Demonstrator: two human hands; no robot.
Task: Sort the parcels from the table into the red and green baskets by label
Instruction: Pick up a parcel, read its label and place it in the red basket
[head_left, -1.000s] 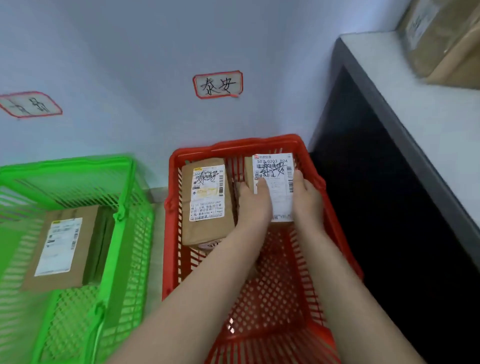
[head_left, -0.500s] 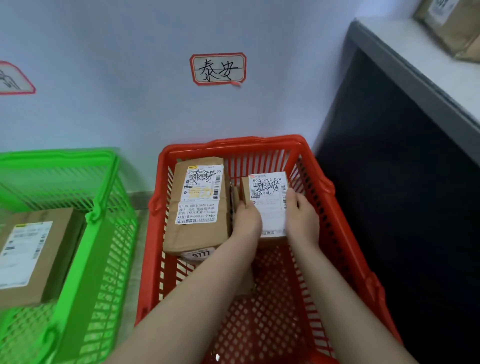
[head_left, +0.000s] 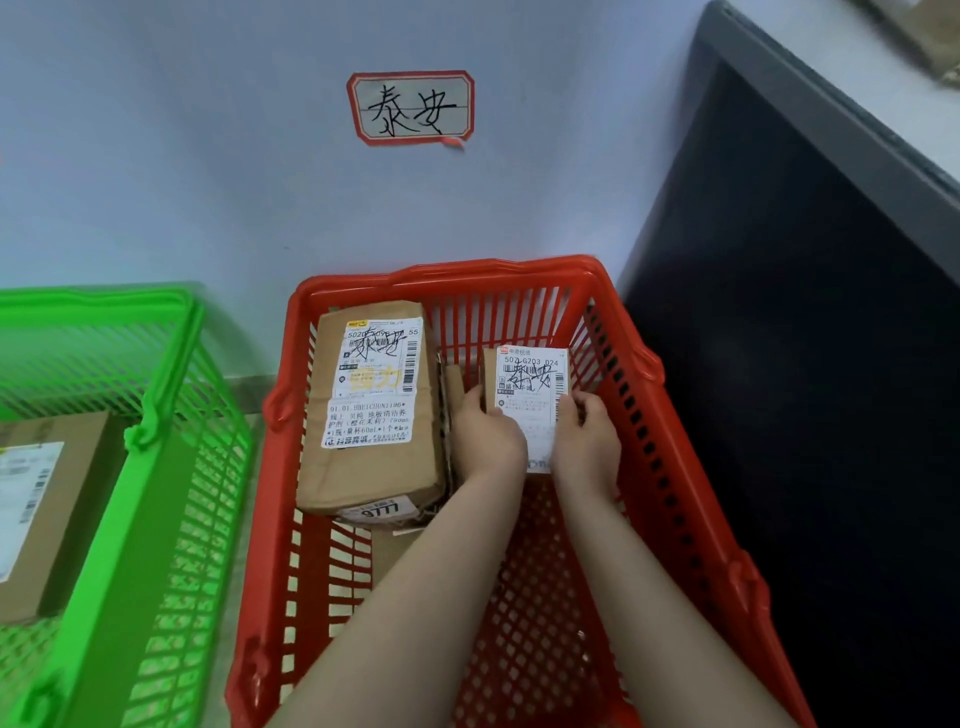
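Red plastic lattice filled most of the view: the red basket (head_left: 467, 270) stood on the floor against the pale wall, with the green basket (head_left: 156, 519) just beside it on the left. Both hands reached down into the red basket and held a small parcel (head_left: 530, 384) between them. The left hand (head_left: 485, 441) gripped its left edge with curled fingers, and the right hand (head_left: 587, 441) pinched its right edge, fingers bent against the cardboard. The small parcel sat label up in the far right part of the basket, near the far wall; whether it rested on the bottom or was held just above it could not be told.

To its left in the same basket lay a larger brown parcel (head_left: 371, 415), label up, with handwriting scrawled over the barcode — the two were close, with a strip of cardboard showing between them. Another brown parcel (head_left: 47, 509) lay in the green basket, cut off by the left edge of view. A red-bordered sign (head_left: 413, 107) with handwritten characters hung on the wall above the red basket. A table (head_left: 831, 52) with a dark side rose at the right.
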